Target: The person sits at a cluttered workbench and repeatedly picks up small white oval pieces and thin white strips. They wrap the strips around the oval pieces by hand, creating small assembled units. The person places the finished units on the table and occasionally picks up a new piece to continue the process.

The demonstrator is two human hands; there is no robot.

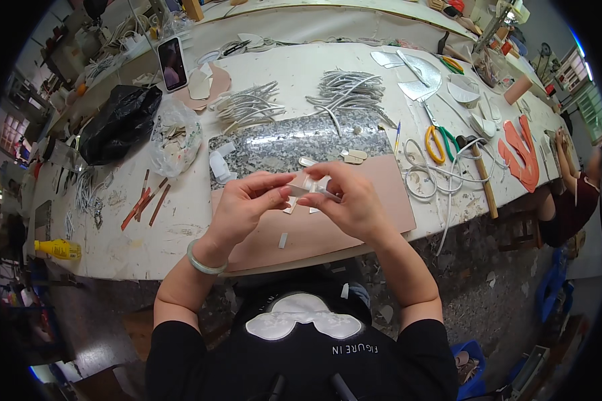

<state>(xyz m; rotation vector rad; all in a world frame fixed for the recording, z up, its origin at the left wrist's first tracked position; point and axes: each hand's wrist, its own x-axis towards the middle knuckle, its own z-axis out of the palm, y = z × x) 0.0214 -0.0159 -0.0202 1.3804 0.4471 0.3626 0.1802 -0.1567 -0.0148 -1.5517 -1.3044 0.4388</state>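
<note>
Over a pinkish-beige board [374, 180], my left hand [244, 204] and my right hand [354, 204] meet and pinch a small white strip [299, 190] between their fingertips. Its exact shape is partly covered by my fingers. A small white piece [283, 240] lies flat on the board below my hands. Just beyond them is a speckled granite slab [274, 140], with small cream pieces [356, 156] at its near edge and white scraps [221, 162] at its left.
Silver cord bundles [251, 107] lie behind the slab. To the right are scissors [436, 144], a hammer [483, 175], white cord [425, 177] and orange-red leather [520, 157]. A black bag [120, 123], phone [172, 63] and yellow bottle [59, 249] are left. Another person [572, 194] sits far right.
</note>
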